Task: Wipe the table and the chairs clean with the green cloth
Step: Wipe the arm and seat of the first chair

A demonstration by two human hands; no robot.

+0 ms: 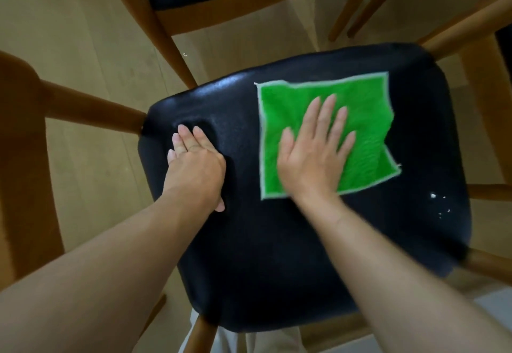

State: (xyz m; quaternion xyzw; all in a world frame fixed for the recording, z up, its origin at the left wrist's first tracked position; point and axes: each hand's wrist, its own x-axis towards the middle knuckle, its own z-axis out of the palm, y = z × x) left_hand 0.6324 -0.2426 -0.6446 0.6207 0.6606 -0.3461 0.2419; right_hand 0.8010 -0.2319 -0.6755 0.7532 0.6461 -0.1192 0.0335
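Both hands flat on black chair seat [277, 255]: left hand [194, 167] braces near left edge, right hand [315, 153] presses green cloth [360, 119] toward far-right corner, nothing gripped; next, prob. sweep to white crumbs [437, 203] at right edge.

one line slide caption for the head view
Right hand presses the green cloth flat on the black chair seat while the left hand braces beside it.
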